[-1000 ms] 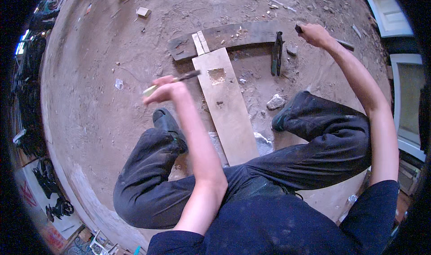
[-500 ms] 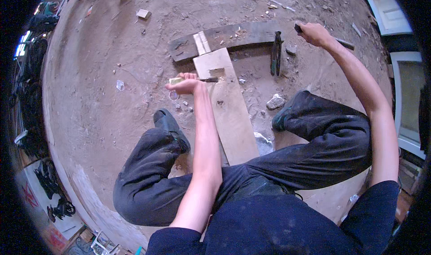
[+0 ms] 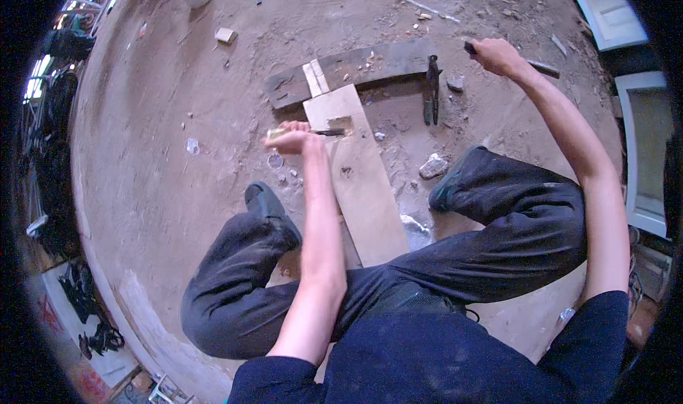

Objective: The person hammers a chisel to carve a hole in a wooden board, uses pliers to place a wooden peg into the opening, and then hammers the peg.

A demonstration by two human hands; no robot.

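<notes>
My left hand is closed round the pale yellowish handle of a chisel. The chisel lies at a low slant, its dark blade reaching right to the edge of a rectangular recess cut in a pale wooden plank. A dark knot or hole marks the plank below the recess. Out to the right and raised, my right hand grips what looks like a hammer. Its dark end sticks out left of the fist and a grey bar shows behind the wrist; the rest is hidden.
Beyond the plank's far end lies a dark, weathered board with a small pale wood strip across it. Pincers rest right of the plank. Stones and chips dot the dirt floor. Pale framed panels stand at the right edge.
The view has shifted slightly, so the floor and plank sit a little lower. Both hands keep their grips; the chisel blade stays by the recess and my right hand remains raised.
</notes>
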